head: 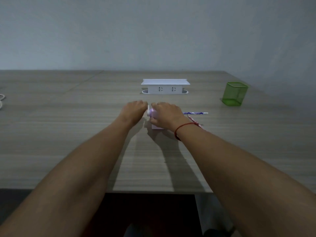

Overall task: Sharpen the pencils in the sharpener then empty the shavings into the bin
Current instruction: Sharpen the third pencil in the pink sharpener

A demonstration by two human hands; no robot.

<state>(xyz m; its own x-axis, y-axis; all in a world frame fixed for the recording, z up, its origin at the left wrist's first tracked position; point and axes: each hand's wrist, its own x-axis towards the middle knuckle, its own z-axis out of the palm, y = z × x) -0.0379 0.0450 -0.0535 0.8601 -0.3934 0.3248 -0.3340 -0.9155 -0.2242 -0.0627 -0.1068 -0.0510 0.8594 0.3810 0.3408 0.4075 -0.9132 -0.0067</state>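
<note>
A small pink and white pencil sharpener (154, 115) stands on the wooden table (68, 134) in the middle. My right hand (168, 115) is clamped over its top and side. My left hand (134, 111) is closed at its left end, where a white round part sticks out; the fingers hide what they grip. A purple patterned pencil (196, 113) lies flat just right of my right hand, pointing right. A second reddish pencil (194, 120) lies partly under my right wrist.
A green mesh holder (235, 94) stands at the back right of the table. A white socket box (165, 87) sits behind the sharpener. White cable loops (2, 98) lie at the far left edge. The table's front edge runs below my forearms.
</note>
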